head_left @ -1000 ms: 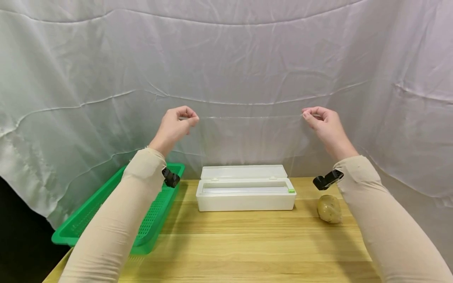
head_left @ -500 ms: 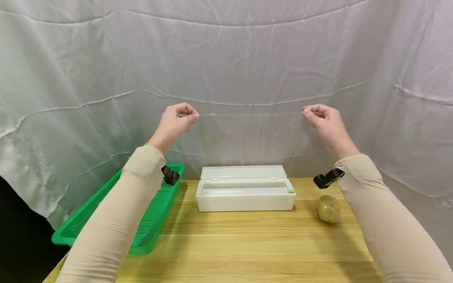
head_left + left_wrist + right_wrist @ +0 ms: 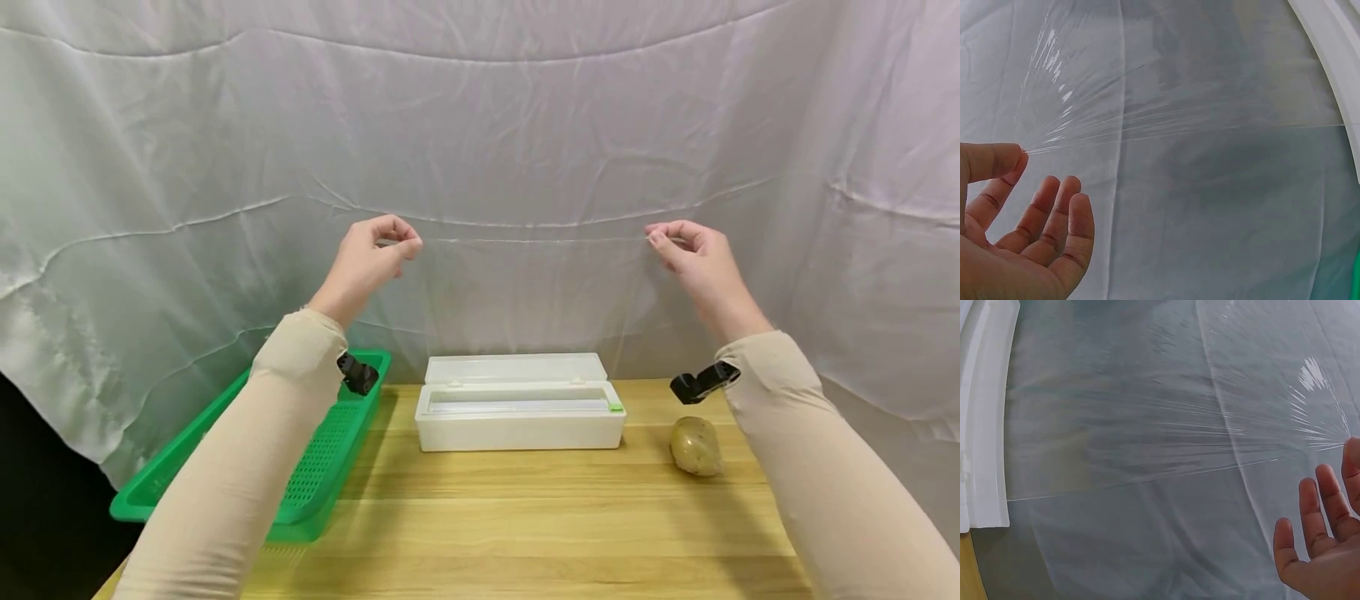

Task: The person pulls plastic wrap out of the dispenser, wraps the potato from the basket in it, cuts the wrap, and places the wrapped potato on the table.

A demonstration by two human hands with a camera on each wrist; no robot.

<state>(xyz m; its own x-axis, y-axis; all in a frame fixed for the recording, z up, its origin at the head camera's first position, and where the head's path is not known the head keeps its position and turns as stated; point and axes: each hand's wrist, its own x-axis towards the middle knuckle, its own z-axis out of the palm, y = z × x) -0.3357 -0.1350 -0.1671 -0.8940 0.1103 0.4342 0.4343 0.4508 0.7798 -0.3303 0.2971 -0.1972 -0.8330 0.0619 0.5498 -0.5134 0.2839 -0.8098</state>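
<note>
Head view: left hand (image 3: 367, 262), right hand (image 3: 702, 265) pinch clear film (image 3: 528, 287); top edge (image 3: 525, 241) sideways, parallel to white box (image 3: 520, 435).

Bright, even, soft light across head view; curtain (image 3: 525, 142) washes pinkish upper right, cooler grey-green at left, near-black patch (image 3: 45, 492) lower left. Soft-edged shadows on table (image 3: 540, 525), lower left and lower right. Small shine on potato (image 3: 693, 446), right of centre! Over to wrist views: dimmer, bluish grey. Crisp white glints on film (image 3: 1055, 69), upper left in left wrist view, far right in right one. White lid (image 3: 988, 425) edge bows at frame sides; curtain creases look soft.
</note>
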